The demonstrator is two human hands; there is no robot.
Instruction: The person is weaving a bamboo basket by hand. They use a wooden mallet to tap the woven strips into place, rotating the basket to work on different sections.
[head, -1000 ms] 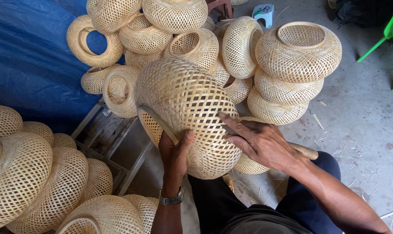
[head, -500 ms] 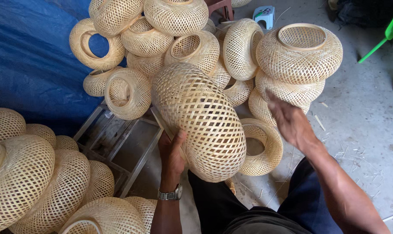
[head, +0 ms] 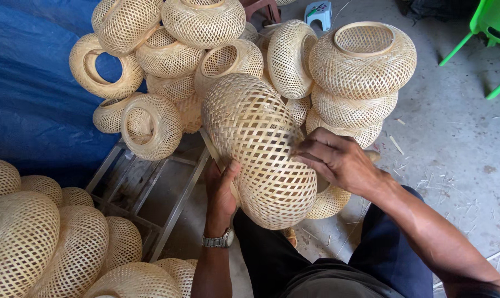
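The person holds one woven bamboo basket (head: pixel 258 152) up over the lap, tilted so that its long rounded side faces the camera, in front of the heap on the floor. The left hand (head: pixel 221 190) grips its lower left edge, thumb laid up against the weave and fingers hidden behind it; a wristwatch (head: pixel 218 240) sits on that wrist. The right hand (head: pixel 338 163) rests on the basket's right flank, its fingers curled and pinched together at one spot of the weave, where something thin and dark seems to be caught between the fingertips, too small to make out. The weave looks closed over the whole visible side, so the body appears woven through and the work in hand seems to be finishing or checking a single spot; whether its rim is done I cannot tell, as it is turned away. Behind it a pile of baskets (head: pixel 206 22) of the same kind is stacked high, a taller stack (head: pixel 363 60) stands to the right, and more baskets (head: pixel 24 243) crowd the lower left beside a metal frame (head: pixel 150 182) and a blue tarp (head: pixel 29 94). Bamboo trimmings (head: pixel 426 179) lie scattered on the concrete floor (head: pixel 459 138).
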